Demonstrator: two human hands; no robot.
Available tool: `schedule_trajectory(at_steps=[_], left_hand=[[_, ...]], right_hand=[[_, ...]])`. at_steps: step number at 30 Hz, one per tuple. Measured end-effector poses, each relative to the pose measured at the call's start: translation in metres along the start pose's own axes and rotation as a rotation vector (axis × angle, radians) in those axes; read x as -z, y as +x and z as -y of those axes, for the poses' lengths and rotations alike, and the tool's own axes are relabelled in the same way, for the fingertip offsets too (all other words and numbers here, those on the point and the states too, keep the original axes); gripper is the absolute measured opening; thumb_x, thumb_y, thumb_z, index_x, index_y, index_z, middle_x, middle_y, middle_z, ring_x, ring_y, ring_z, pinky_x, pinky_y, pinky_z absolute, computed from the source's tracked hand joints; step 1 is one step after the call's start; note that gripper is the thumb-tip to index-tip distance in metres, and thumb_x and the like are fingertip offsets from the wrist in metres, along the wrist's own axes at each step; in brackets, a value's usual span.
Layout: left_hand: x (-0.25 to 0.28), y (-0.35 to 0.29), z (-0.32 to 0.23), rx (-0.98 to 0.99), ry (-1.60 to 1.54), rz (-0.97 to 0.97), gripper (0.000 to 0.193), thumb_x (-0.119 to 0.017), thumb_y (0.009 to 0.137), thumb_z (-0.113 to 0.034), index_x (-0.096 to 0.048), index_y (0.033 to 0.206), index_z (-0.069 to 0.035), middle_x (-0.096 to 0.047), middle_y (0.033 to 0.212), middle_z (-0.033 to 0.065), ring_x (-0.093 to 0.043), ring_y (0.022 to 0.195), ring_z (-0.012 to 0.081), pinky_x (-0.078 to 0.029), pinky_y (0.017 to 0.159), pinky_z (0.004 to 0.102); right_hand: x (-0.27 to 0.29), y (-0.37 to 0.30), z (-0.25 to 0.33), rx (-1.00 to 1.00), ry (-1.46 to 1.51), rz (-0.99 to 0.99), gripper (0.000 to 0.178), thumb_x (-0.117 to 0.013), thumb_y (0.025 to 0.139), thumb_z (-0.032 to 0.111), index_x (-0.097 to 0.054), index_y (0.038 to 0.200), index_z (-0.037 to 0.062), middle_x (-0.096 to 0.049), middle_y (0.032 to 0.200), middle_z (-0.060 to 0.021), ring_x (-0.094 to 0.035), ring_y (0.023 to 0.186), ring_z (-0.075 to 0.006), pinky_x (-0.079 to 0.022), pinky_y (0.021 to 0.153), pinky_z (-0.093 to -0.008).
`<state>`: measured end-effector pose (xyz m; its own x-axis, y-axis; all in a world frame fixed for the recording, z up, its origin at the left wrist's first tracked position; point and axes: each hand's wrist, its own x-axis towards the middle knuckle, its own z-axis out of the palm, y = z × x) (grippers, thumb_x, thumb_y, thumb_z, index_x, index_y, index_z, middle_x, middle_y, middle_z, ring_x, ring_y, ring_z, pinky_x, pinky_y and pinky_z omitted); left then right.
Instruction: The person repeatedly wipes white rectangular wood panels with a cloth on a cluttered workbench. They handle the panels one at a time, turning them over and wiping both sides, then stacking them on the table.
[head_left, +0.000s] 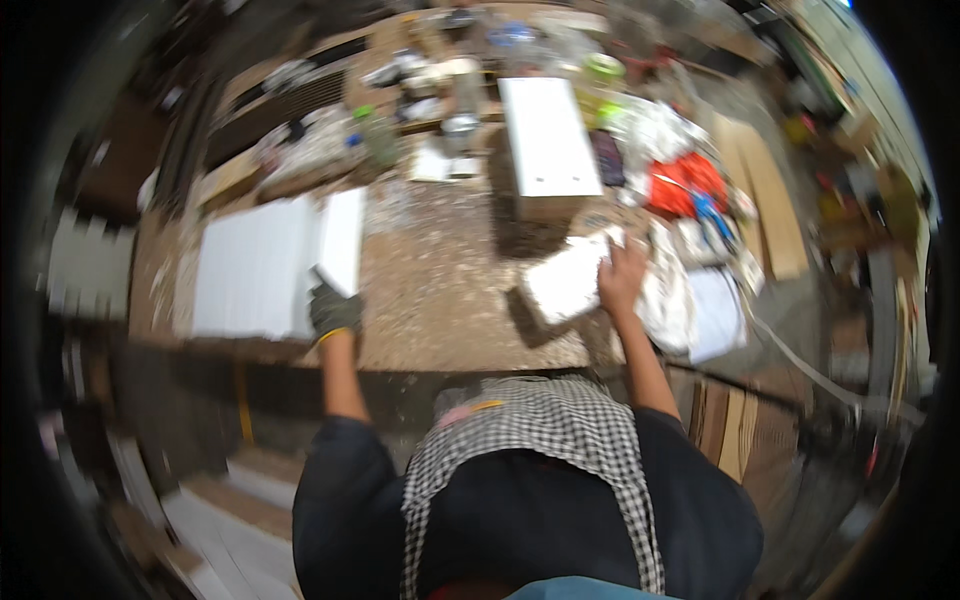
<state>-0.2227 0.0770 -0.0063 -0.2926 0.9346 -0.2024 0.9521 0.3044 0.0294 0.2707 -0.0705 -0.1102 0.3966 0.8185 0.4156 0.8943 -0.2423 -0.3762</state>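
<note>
My left hand (334,309), in a grey-green glove, lies at the near end of a narrow white board (342,235). One finger stretches toward the gap beside a row of white panels (252,268); the others are partly blurred. Bare, my right hand (625,272) rests with fingers apart on the right edge of a white block (570,280) with a rough, brown-flecked top. Behind that block, a long white-topped box or stack (550,140) with brown sides stands on the worn wooden worktable (430,290).
Bottles (378,138), jars and small clutter crowd the table's far side. At the right lie white plastic bags (665,290), a red bag (688,184) and a blue-handled tool (712,222). White boards (235,535) are stacked low at the left. A pale cord (830,385) hangs at the right.
</note>
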Motion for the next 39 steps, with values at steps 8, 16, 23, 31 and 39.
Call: schedule_trajectory(at_steps=[8,16,23,31,39], left_hand=[[0.032,0.056,0.042,-0.1,-0.046,0.124,0.111,-0.084,0.067,-0.047,-0.035,0.144,0.014,-0.057,0.133,0.0342,-0.055,0.127,0.0438,-0.044,0.106,0.0415],[0.011,0.078,0.101,-0.029,-1.335,0.611,0.032,-0.059,0.093,-0.019,-0.069,0.117,-0.001,-0.073,0.112,0.0116,-0.068,0.101,0.0255,-0.054,0.094,0.0405],[-0.058,-0.008,0.034,0.013,-1.353,0.708,0.039,-0.06,0.094,-0.019,-0.064,0.125,0.005,-0.068,0.123,0.0164,-0.065,0.115,0.0256,-0.052,0.103,0.0414],[-0.095,-0.021,0.023,-0.183,-1.178,0.784,0.033,-0.069,0.091,-0.017,-0.065,0.118,0.002,-0.07,0.111,0.0103,-0.066,0.104,0.0245,-0.054,0.089,0.0385],[-0.07,-0.05,0.023,-0.67,-0.356,0.224,0.083,-0.072,0.085,-0.05,-0.042,0.148,-0.006,-0.042,0.148,0.0305,-0.048,0.13,0.0447,-0.04,0.109,0.0486]], right_hand=[[0.032,0.005,0.024,-0.037,0.03,-0.113,0.04,-0.063,0.084,0.024,-0.067,0.123,0.0133,-0.056,0.138,-0.0155,-0.051,0.127,-0.0318,-0.033,0.109,-0.0496],[0.028,0.002,0.022,-0.062,0.032,-0.139,0.039,-0.063,0.083,0.026,-0.067,0.121,0.0148,-0.056,0.139,-0.0155,-0.052,0.126,-0.0327,-0.034,0.107,-0.0496],[0.026,0.003,0.023,-0.04,0.053,-0.133,0.041,-0.061,0.084,0.022,-0.067,0.123,0.0143,-0.057,0.138,-0.0137,-0.053,0.125,-0.0312,-0.035,0.108,-0.0485],[0.029,0.011,-0.006,-0.117,0.35,-0.003,0.026,-0.064,0.09,0.017,-0.071,0.113,0.0072,-0.064,0.13,-0.0143,-0.059,0.117,-0.0323,-0.046,0.1,-0.0411],[-0.021,0.081,-0.071,-0.19,0.145,0.157,0.029,-0.059,0.089,0.016,-0.071,0.114,0.0074,-0.068,0.111,-0.0214,-0.064,0.1,-0.0386,-0.049,0.092,-0.046]])
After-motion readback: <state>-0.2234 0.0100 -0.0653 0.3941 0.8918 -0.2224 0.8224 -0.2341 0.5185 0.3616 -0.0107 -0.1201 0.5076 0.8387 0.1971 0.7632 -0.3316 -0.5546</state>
